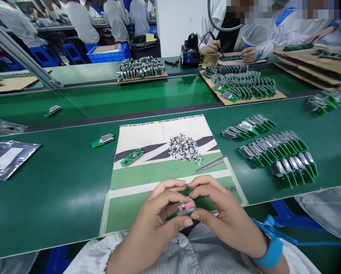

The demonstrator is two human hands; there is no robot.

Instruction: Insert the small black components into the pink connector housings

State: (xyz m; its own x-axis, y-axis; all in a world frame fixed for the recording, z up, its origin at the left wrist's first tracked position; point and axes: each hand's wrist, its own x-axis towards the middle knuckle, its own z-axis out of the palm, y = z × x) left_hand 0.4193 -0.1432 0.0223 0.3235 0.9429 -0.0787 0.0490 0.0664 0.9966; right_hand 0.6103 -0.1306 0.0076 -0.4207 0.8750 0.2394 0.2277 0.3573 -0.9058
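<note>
My left hand point(153, 220) and my right hand point(221, 217) meet close to my chest, both pinching one small circuit board part point(186, 207) with a pink face and thin metal leads sticking up. A blue wrist strap point(269, 245) circles my right wrist. Beyond my hands lies a printed cardboard mat point(159, 171). On it sit a heap of small black components point(185, 148), a lone green circuit board point(132, 157) and metal tweezers point(210, 164).
Rows of green boards with metal cans point(276, 152) lie right of the mat. A single board point(103, 140) and silver bags point(7, 158) lie left. Beyond the conveyor point(101, 99), a person solders among board-laden cardboard trays point(244, 89); others stand behind.
</note>
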